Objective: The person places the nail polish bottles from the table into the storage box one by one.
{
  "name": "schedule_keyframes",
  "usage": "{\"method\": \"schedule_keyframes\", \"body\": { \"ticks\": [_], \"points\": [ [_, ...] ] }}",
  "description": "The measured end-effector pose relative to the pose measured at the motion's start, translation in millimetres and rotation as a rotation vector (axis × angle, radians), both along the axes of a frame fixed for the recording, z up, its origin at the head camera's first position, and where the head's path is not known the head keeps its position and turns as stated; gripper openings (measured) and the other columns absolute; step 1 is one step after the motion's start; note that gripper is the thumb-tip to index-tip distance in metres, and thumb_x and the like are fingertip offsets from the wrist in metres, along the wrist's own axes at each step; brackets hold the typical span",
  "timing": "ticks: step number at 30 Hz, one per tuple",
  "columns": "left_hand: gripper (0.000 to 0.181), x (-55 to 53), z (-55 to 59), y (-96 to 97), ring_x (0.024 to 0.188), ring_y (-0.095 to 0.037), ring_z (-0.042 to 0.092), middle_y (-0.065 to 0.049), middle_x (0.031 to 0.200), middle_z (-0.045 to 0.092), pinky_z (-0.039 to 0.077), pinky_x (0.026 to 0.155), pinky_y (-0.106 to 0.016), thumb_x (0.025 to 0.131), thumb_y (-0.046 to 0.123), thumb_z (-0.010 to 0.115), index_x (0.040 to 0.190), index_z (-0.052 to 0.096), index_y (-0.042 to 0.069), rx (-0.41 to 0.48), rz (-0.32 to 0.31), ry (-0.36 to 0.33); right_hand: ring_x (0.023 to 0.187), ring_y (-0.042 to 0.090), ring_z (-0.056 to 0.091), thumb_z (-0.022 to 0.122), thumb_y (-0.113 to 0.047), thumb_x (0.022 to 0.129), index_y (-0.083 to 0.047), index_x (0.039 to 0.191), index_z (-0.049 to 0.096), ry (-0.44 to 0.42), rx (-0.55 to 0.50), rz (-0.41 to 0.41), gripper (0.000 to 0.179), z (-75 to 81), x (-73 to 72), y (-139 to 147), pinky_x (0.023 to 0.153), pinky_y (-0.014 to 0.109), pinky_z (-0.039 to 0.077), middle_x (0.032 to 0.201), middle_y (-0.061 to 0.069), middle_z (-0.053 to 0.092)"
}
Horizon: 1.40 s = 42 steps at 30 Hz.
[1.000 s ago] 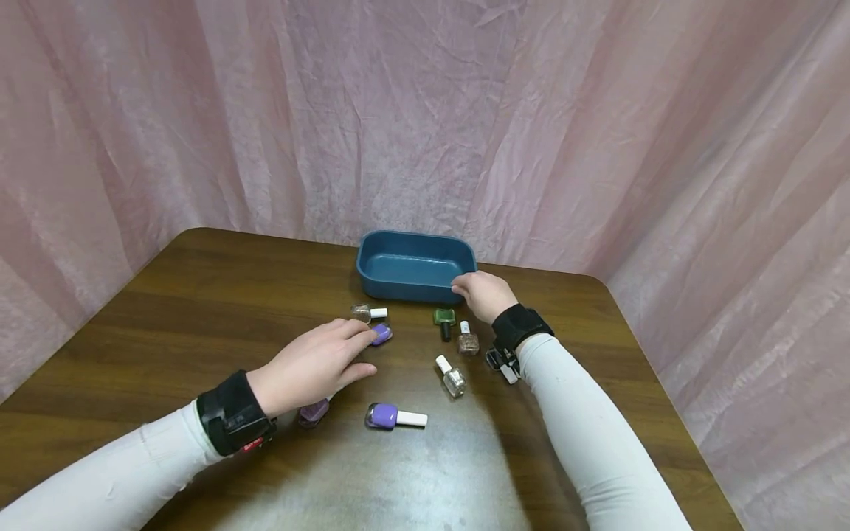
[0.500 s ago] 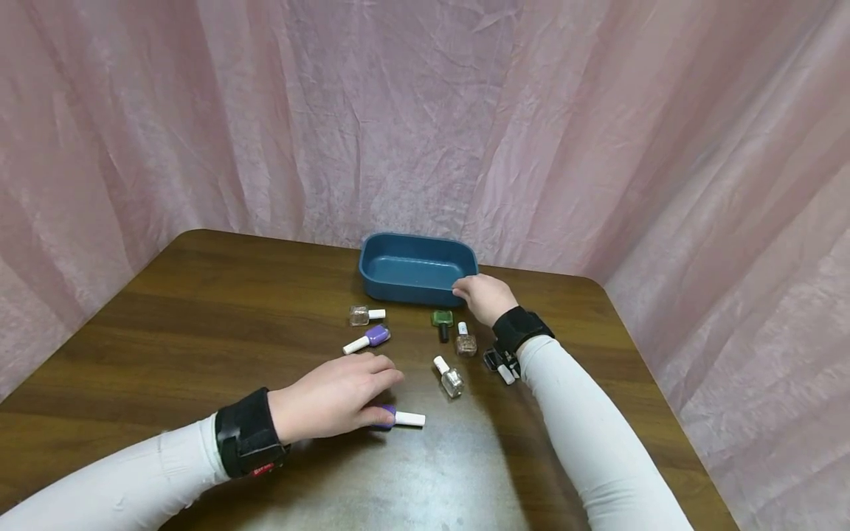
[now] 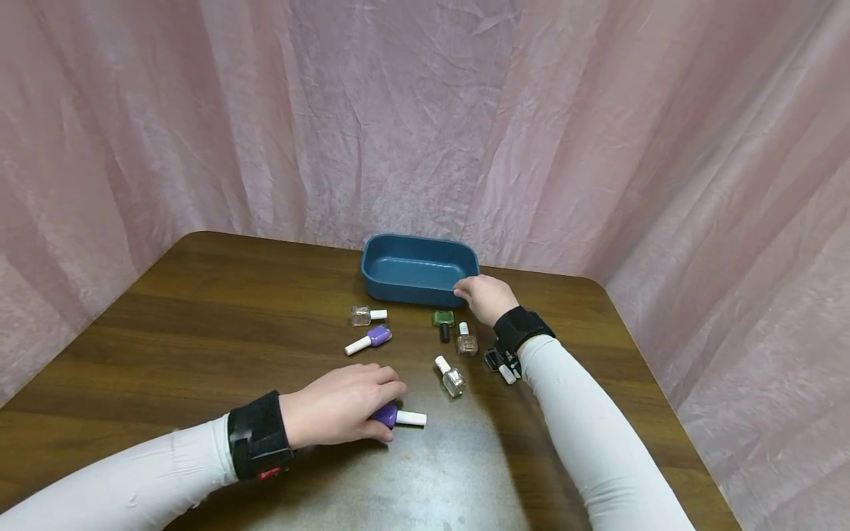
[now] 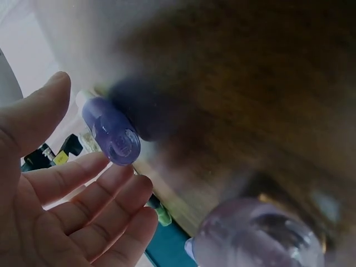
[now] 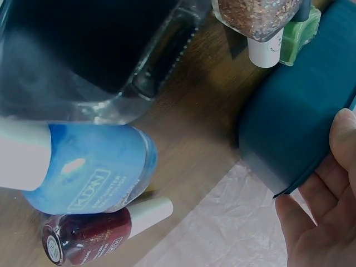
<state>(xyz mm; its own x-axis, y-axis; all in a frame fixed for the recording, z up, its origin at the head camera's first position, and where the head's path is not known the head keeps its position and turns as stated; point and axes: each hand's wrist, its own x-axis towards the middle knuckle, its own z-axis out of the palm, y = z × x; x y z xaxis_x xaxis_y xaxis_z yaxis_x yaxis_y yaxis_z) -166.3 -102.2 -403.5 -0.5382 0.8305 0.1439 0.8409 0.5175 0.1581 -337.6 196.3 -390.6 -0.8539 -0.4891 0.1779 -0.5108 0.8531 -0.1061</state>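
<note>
In the head view my left hand (image 3: 345, 405) reaches low over the front of the table, thumb and fingers spread around the body of a purple nail polish bottle (image 3: 385, 415) with a white cap. The left wrist view has the fingertips right at that bottle's base (image 4: 114, 133), the thumb standing apart. My right hand (image 3: 488, 296) grips the right end of a blue bin (image 3: 412, 293) at its rim. Closest to that hand on the table are a green bottle (image 3: 443, 318) and a brown glitter bottle (image 3: 467, 344).
Another purple bottle (image 3: 378, 335) and a clear glitter bottle (image 3: 361, 316) lie left of centre. A silver glitter bottle (image 3: 454, 382) lies mid-table. Blue (image 5: 94, 167) and dark red (image 5: 89, 236) bottles show near the right wrist. A pale bottle (image 4: 256, 233) is close beneath the left wrist.
My left hand has moved from the farther purple bottle toward me and right, to the nearer one, its fingers now around it. The right hand stays at the bin.
</note>
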Motion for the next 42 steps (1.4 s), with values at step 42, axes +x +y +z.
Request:
{"method": "schedule_keyframes", "body": {
  "ticks": [42],
  "points": [
    [0.029, -0.4, 0.6, 13.0, 0.078, -0.004, 0.053, 0.012, 0.087, 0.057, 0.052, 0.072, -0.026, 0.089, 0.029, 0.096, 0.103, 0.074, 0.017, -0.059, 0.011, -0.002, 0.112, 0.032, 0.076, 0.066, -0.02, 0.112, -0.007, 0.124, 0.081, -0.021, 0.004, -0.016, 0.023, 4.3, 5.1, -1.2, 0.099, 0.05, 0.058, 0.116, 0.011, 0.081]
  ]
}}
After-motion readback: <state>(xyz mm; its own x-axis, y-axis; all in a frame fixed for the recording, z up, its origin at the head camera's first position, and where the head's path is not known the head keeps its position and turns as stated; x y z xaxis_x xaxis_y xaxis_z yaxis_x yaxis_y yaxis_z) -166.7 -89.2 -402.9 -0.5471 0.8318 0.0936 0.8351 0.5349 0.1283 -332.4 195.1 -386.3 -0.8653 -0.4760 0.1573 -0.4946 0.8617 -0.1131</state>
